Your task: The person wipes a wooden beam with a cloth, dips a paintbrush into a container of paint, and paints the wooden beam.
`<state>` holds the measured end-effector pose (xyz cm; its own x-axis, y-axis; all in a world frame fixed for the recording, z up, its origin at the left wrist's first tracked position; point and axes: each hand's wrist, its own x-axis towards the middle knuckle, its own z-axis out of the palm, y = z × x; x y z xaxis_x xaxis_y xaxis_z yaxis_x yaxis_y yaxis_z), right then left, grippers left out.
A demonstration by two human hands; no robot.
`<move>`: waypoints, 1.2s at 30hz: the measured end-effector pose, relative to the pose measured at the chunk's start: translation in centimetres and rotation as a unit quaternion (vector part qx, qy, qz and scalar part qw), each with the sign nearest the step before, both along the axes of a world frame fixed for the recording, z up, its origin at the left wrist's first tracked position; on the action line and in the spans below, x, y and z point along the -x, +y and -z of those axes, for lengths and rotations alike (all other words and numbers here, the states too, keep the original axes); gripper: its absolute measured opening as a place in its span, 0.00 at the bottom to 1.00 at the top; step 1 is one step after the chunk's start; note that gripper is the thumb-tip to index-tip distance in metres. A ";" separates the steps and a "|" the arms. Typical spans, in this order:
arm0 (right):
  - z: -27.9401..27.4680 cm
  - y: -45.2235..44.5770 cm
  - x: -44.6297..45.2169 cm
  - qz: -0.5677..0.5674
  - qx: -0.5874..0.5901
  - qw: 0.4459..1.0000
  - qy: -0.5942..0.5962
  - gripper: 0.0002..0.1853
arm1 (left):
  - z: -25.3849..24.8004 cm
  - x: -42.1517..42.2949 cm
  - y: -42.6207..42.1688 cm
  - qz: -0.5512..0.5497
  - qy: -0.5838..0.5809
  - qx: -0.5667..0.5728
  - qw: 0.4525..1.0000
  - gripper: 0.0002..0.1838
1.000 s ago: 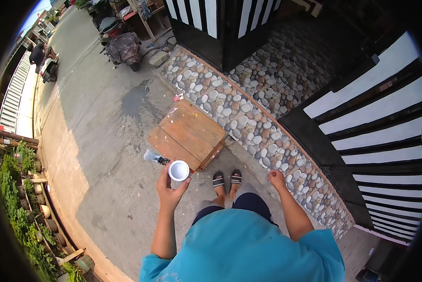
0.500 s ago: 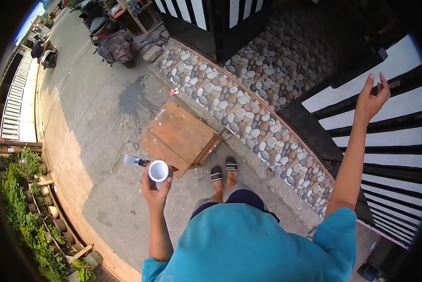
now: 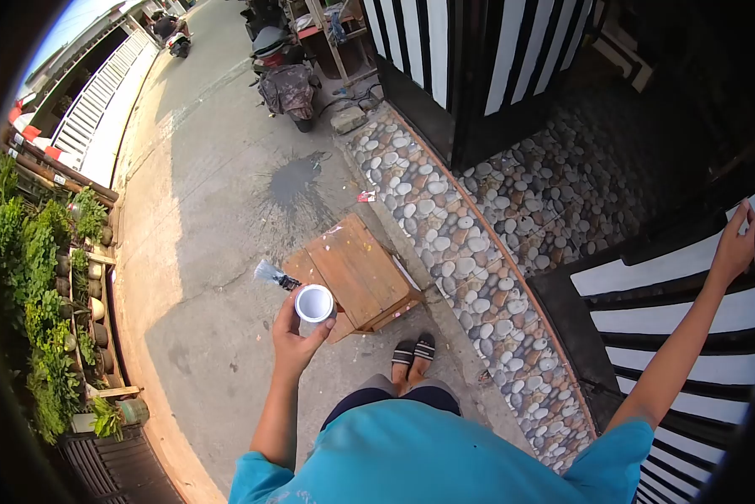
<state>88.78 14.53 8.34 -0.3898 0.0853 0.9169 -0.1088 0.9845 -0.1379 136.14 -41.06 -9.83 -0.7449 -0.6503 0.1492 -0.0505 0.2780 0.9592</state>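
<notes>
My left hand (image 3: 295,336) is closed around a small white cup (image 3: 314,303), its round opening facing up at me. A paintbrush (image 3: 273,274) with pale bristles and a dark ferrule sticks out to the left beside the cup; its handle is hidden behind the cup and fingers. My right hand (image 3: 735,244) is raised at the far right, against the black-and-white striped gate (image 3: 646,281). Its fingers stretch upward with a gap at the thumb, and I see nothing held in them. Whether the fingertips touch the gate is hard to make out.
A wooden box-like stool (image 3: 356,273) stands on the concrete in front of my feet. A pebble-patterned strip (image 3: 453,244) runs past it to another striped gate panel (image 3: 520,55). A covered motorbike (image 3: 286,92), potted plants (image 3: 49,311) and a distant rider (image 3: 171,34) line the lane.
My right hand has moved farther right, up against the gate. The view has turned, so the stool and gates sit farther right. My left hand still holds the cup and brush.
</notes>
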 end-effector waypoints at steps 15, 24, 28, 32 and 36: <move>-3.5 1.4 0.5 0.075 -0.050 0.987 0.132 0.29 | -9.1 3.9 -4.3 0.062 0.029 0.052 0.996 0.38; -7.7 5.2 4.4 0.136 -0.142 0.964 0.181 0.27 | -21.3 6.4 -5.8 0.083 0.023 0.060 0.994 0.34; -9.8 -0.8 1.1 0.092 -0.140 0.958 0.235 0.26 | -24.4 7.1 -6.5 0.071 -0.015 0.084 0.994 0.34; -10.3 1.7 2.7 0.119 -0.151 0.957 0.219 0.25 | -24.3 8.9 -7.8 0.100 -0.019 0.085 0.991 0.33; -13.1 -3.6 -1.2 0.050 -0.125 0.949 0.284 0.22 | -22.2 12.4 -9.9 0.126 0.015 0.053 0.991 0.31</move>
<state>89.94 10.92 21.46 0.1720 -0.1519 0.9733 0.0004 0.9880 0.1542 123.78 -50.92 12.40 -0.8753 -0.4244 0.2317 0.0618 0.3771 0.9241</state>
